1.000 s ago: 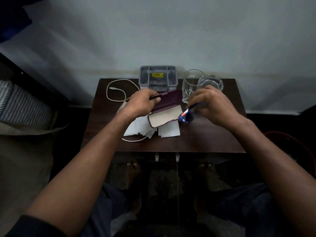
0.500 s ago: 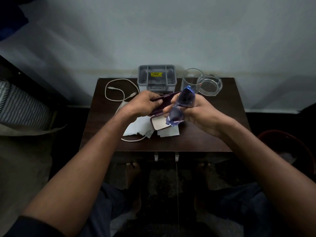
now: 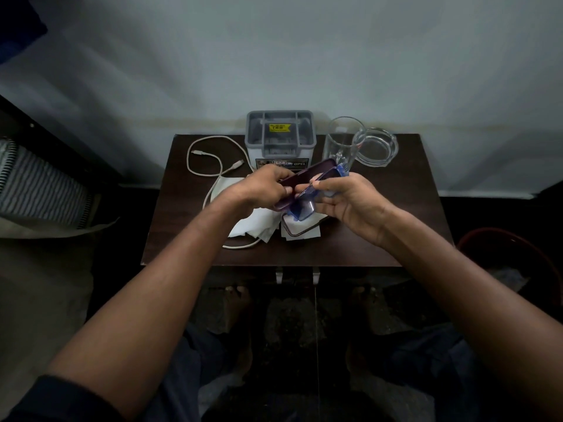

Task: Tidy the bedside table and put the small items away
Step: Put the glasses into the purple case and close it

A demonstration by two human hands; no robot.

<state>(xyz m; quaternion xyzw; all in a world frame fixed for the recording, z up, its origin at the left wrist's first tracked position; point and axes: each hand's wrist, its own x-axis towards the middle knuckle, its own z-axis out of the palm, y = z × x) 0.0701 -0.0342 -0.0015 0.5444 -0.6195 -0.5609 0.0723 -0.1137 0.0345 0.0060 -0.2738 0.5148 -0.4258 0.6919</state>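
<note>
A maroon glasses case [image 3: 307,176] stands open over the middle of the dark wooden bedside table [image 3: 365,239]. My left hand [image 3: 262,190] grips its raised lid. My right hand [image 3: 350,202] holds a pair of blue glasses [image 3: 304,205] at the case's mouth, one lens hanging over the pale lining of the lower half [image 3: 300,229]. White tissues [image 3: 253,223] lie crumpled under the case. A white charging cable [image 3: 210,162] loops across the table's back left.
A grey compartment organiser [image 3: 279,138] with a yellow sticker stands at the table's back edge. A tall clear glass [image 3: 341,141] and a glass ashtray [image 3: 376,146] sit to its right. A reddish bin [image 3: 511,248] is on the floor at right, a striped cushion [image 3: 33,184] at left.
My right hand picked the blue glasses up from the table's right side and carried them leftward into the open case. My left hand kept holding the lid.
</note>
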